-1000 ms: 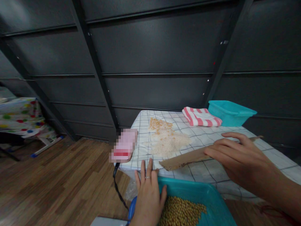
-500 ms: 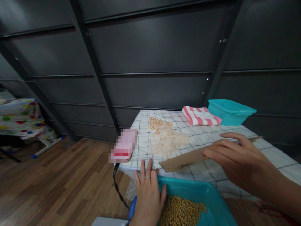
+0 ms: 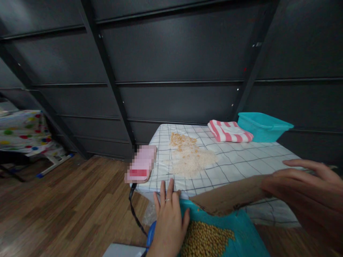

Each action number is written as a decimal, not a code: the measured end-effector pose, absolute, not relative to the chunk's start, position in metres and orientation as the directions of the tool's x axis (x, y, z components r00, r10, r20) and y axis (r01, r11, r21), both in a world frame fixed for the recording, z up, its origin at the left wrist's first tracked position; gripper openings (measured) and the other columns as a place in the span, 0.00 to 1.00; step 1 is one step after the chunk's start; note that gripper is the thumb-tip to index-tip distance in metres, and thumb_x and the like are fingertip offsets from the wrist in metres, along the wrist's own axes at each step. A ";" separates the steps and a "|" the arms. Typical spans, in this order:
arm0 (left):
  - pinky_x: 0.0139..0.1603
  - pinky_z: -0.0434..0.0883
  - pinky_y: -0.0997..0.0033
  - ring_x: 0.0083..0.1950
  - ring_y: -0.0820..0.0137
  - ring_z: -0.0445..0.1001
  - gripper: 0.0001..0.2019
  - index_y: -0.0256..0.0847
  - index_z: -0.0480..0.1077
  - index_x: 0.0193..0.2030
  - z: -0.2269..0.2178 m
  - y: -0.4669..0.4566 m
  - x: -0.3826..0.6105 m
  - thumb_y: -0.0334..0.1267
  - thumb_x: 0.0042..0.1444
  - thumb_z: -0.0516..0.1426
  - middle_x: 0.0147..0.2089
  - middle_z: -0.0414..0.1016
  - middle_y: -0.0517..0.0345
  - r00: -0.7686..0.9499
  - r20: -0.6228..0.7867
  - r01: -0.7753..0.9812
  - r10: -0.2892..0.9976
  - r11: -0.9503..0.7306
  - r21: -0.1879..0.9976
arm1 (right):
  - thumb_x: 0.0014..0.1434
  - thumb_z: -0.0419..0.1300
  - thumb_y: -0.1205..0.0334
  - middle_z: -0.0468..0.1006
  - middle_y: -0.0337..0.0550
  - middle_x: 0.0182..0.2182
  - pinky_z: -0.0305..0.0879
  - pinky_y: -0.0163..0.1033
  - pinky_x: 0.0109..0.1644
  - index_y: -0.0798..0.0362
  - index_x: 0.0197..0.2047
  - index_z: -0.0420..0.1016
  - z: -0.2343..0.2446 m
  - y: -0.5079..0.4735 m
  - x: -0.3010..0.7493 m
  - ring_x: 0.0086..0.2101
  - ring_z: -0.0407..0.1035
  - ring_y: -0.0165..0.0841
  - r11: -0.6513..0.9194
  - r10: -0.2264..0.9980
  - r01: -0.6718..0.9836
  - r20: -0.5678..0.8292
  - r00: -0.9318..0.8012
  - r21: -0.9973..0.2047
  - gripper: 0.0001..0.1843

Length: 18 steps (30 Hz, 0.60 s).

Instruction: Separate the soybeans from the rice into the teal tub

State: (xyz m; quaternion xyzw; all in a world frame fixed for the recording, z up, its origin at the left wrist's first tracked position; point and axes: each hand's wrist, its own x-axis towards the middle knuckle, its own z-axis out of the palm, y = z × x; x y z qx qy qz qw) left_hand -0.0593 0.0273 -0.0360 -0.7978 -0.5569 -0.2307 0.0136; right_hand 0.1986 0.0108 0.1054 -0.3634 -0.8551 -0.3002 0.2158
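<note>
My right hand (image 3: 302, 192) is closed on a long strip of brown cardboard (image 3: 235, 194), whose lower edge hangs over the far rim of a teal basin (image 3: 241, 223). Yellow-brown soybeans (image 3: 206, 241) lie in that basin, below the table's near edge. Resting at the basin's far left corner, my left hand (image 3: 168, 221) has its fingers spread toward the tablecloth and its thumb on the inner side. Beyond the cardboard, a patch of white rice (image 3: 193, 164) covers part of the checked tablecloth (image 3: 230, 160), with yellow corn bits (image 3: 182, 139) mixed in at its far end.
A folded pink-and-white striped towel (image 3: 230, 132) lies at the back beside a second teal basin (image 3: 262, 126). On the table's left corner is a pink, blurred device (image 3: 142, 162) with a black cord (image 3: 135, 208). A dark panelled wall (image 3: 174, 64) stands behind.
My right hand has drawn the cardboard strip toward me and to the right, from the tablecloth to over the basin's rim. My left hand stays in place.
</note>
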 end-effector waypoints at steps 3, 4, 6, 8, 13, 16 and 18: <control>0.53 0.56 0.32 0.64 0.44 0.43 0.12 0.38 0.62 0.44 -0.033 0.026 -0.057 0.33 0.51 0.48 0.63 0.52 0.39 0.252 0.370 0.901 0.894 -0.356 0.247 | 0.48 0.45 0.78 0.73 0.37 0.27 0.57 0.45 0.46 0.47 0.37 0.65 0.111 0.019 0.201 0.29 0.66 0.32 0.542 0.467 0.731 0.575 -0.672 0.414 0.19; 0.53 0.56 0.32 0.64 0.45 0.43 0.12 0.38 0.63 0.44 -0.032 0.026 -0.056 0.33 0.51 0.48 0.63 0.53 0.39 0.246 0.366 0.902 0.897 -0.350 0.252 | 0.49 0.45 0.78 0.73 0.38 0.27 0.56 0.45 0.45 0.48 0.38 0.65 0.113 0.024 0.200 0.30 0.66 0.33 0.509 0.458 0.740 0.590 -0.665 0.439 0.18; 0.52 0.56 0.32 0.64 0.45 0.44 0.12 0.38 0.63 0.43 -0.031 0.025 -0.054 0.33 0.50 0.48 0.63 0.53 0.39 0.241 0.367 0.902 0.898 -0.347 0.257 | 0.48 0.45 0.80 0.74 0.40 0.28 0.55 0.46 0.45 0.51 0.38 0.65 0.114 0.038 0.195 0.31 0.66 0.34 0.458 0.443 0.752 0.612 -0.655 0.474 0.19; 0.52 0.56 0.31 0.63 0.44 0.44 0.13 0.37 0.63 0.43 -0.030 0.025 -0.053 0.33 0.50 0.48 0.62 0.54 0.38 0.237 0.379 0.903 0.895 -0.347 0.254 | 0.48 0.46 0.79 0.74 0.42 0.28 0.56 0.46 0.43 0.54 0.39 0.65 0.114 0.054 0.189 0.31 0.66 0.36 0.436 0.407 0.738 0.619 -0.672 0.515 0.17; 0.52 0.56 0.31 0.63 0.44 0.44 0.13 0.38 0.62 0.46 -0.034 0.026 -0.055 0.33 0.52 0.48 0.63 0.53 0.38 0.269 0.406 0.901 0.873 -0.377 0.216 | 0.48 0.45 0.78 0.73 0.42 0.27 0.55 0.44 0.42 0.55 0.37 0.68 0.111 0.091 0.175 0.31 0.65 0.35 0.387 0.426 0.733 0.596 -0.681 0.560 0.17; 0.52 0.57 0.32 0.63 0.44 0.44 0.14 0.38 0.62 0.47 -0.036 0.027 -0.057 0.34 0.52 0.48 0.63 0.52 0.40 0.273 0.395 0.897 0.877 -0.380 0.224 | 0.50 0.45 0.78 0.73 0.44 0.27 0.53 0.45 0.43 0.57 0.37 0.69 0.111 0.106 0.169 0.32 0.64 0.36 0.421 0.454 0.723 0.563 -0.691 0.548 0.16; 0.52 0.56 0.32 0.63 0.44 0.44 0.15 0.38 0.62 0.47 -0.036 0.027 -0.057 0.34 0.52 0.48 0.63 0.52 0.40 0.268 0.391 0.899 0.881 -0.374 0.228 | 0.51 0.45 0.77 0.73 0.45 0.28 0.52 0.45 0.43 0.57 0.37 0.69 0.112 0.113 0.167 0.33 0.64 0.37 0.458 0.469 0.714 0.539 -0.700 0.529 0.16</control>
